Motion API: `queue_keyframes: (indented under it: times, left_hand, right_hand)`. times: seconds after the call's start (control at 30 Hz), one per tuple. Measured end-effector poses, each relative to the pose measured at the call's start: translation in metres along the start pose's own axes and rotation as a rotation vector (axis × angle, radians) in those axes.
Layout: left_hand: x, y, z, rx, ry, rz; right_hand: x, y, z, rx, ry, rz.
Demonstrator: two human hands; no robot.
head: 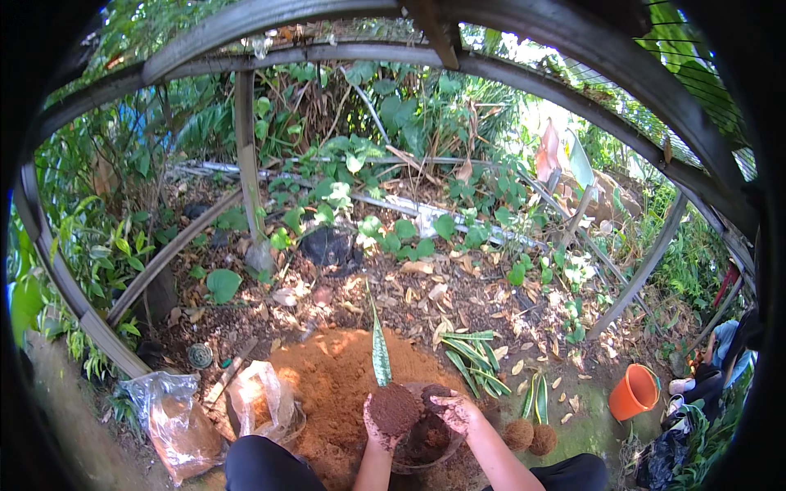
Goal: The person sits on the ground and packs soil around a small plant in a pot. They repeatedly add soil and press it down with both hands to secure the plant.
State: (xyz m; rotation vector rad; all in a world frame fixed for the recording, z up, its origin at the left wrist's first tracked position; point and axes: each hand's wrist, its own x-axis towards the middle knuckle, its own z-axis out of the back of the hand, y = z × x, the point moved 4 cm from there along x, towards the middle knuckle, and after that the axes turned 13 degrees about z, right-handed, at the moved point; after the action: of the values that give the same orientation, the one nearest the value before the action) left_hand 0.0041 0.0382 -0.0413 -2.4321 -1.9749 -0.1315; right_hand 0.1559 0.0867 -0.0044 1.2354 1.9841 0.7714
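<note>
My left hand [381, 433] holds a ball of dark soil [395, 410] from which one mottled snake plant leaf [381, 353] stands upright. In my right hand [457, 414] is a clump of dark soil [435, 396], close to the ball's right side. Below both hands sits a round basin [451, 451] with dark soil inside. A mound of reddish-brown soil or coir [331, 368] spreads behind and to the left. Loose snake plant leaves [476, 362] lie right of the mound. Nearer me, two fibre-wrapped balls [543, 439] bear upright leaves.
Two clear plastic bags [184, 429] [261, 399] with brown material stand at the left, beside a wooden stick [230, 371]. An orange bucket [634, 393] is at the right. Another person [724, 362] sits at the far right edge. Wooden posts [247, 153] and leaf litter lie ahead.
</note>
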Motion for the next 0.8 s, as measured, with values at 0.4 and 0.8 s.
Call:
queue_keyframes:
  times: [0.4,0.8]
  left_hand:
    - [0.007,0.007,-0.033,0.257,-0.240,0.111]
    - [-0.011,0.020,-0.046,0.311,-0.306,-0.065]
  right_hand:
    - [-0.032,0.060,-0.022,-0.058,-0.104,0.080]
    - [-0.060,0.025,-0.090,-1.101,0.313,1.084]
